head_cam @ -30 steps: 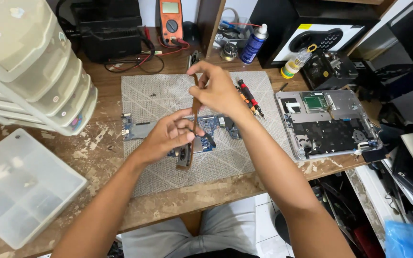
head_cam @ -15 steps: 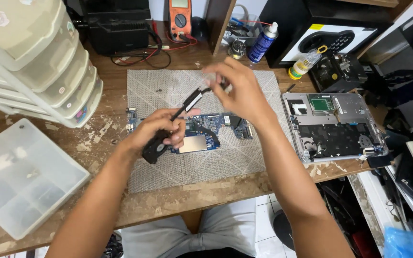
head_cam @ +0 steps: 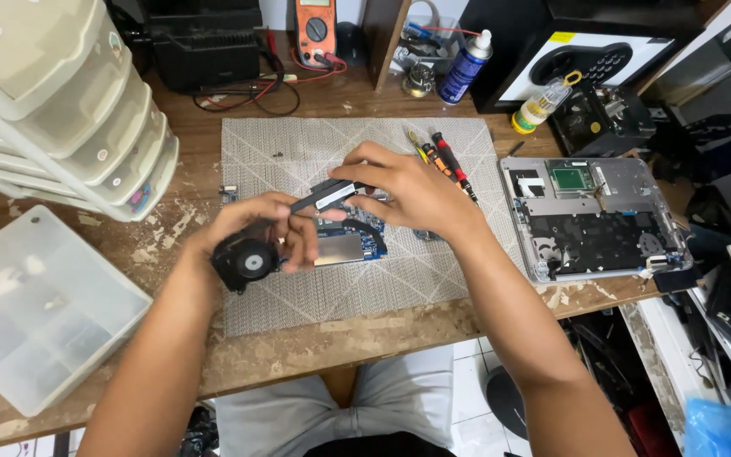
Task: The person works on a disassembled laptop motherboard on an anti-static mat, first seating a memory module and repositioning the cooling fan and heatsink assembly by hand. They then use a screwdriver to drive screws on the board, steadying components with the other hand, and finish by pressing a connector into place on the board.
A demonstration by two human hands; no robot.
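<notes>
A black laptop cooling fan (head_cam: 245, 261) with a dark heat pipe (head_cam: 325, 195) attached is held above a grey work mat (head_cam: 298, 140). My left hand (head_cam: 257, 224) grips the round fan end. My right hand (head_cam: 409, 190) pinches the far end of the heat pipe. Under both hands lies a blue circuit board (head_cam: 350, 246) on the mat. Part of the board is hidden by my fingers.
An opened laptop base (head_cam: 594, 216) lies at the right of the mat. Screwdrivers (head_cam: 448, 159) rest by my right hand. A clear compartment box (head_cam: 31, 309) sits at the left, stacked plastic drawers (head_cam: 61, 110) behind it. A spray can (head_cam: 465, 68), multimeter (head_cam: 317, 30) and small bottle (head_cam: 541, 103) stand at the back.
The fan and heat pipe have been lifted off the board and turned, so the fan's round face now points toward me. Both hands have shifted slightly toward the near edge.
</notes>
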